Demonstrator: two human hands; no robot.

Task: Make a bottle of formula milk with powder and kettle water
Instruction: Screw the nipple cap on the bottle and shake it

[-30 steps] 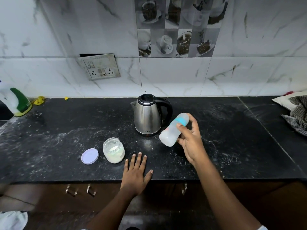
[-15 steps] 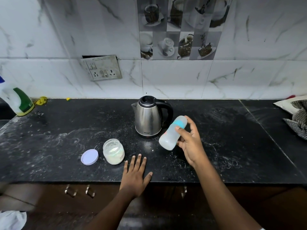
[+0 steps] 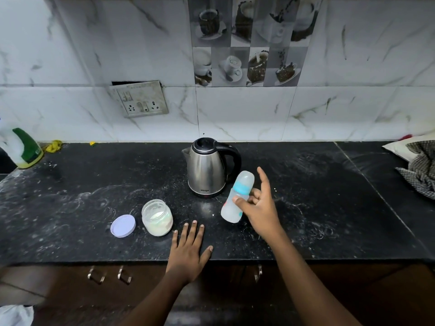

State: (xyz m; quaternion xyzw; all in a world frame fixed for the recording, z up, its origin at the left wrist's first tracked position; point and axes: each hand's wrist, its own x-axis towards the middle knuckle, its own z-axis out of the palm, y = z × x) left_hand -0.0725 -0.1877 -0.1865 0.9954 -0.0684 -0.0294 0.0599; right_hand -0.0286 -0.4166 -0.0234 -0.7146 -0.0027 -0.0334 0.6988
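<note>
Clock reference: the kettle (image 3: 207, 170) is the centre, standing upright on the black counter (image 3: 329, 208); 12 o'clock is the tiled wall.
Bottle: the feeding bottle (image 3: 240, 187) is at 4 o'clock, just beside the kettle. It is capped, with a blue collar, and leans with its cap toward the wall. Its base is low over the counter, and whether it touches cannot be told.
Right hand: the right hand (image 3: 259, 208) grips the bottle's middle between thumb and curled fingers, the forefinger stuck out straight.
Left hand: the left hand (image 3: 188, 250) lies flat with fingers spread at 6 o'clock on the counter's near edge. It holds nothing.
Powder: the open glass jar (image 3: 157, 217) of white powder is at 8 o'clock. Its pale lid (image 3: 123, 226) lies loose just beyond it, also at 8 o'clock.
What has changed: over the last second the bottle has come down and stands nearer upright, and the forefinger has lifted off it. The left hand, jar, lid and kettle have not moved.
Meaning for the task: the capped bottle looks cloudy, so it is probably filled and being mixed or set down. The jar is not yet closed.
Elsewhere: a spray bottle (image 3: 22, 149) is far off at 9 o'clock and a checked cloth (image 3: 421, 170) far off at 3 o'clock.
</note>
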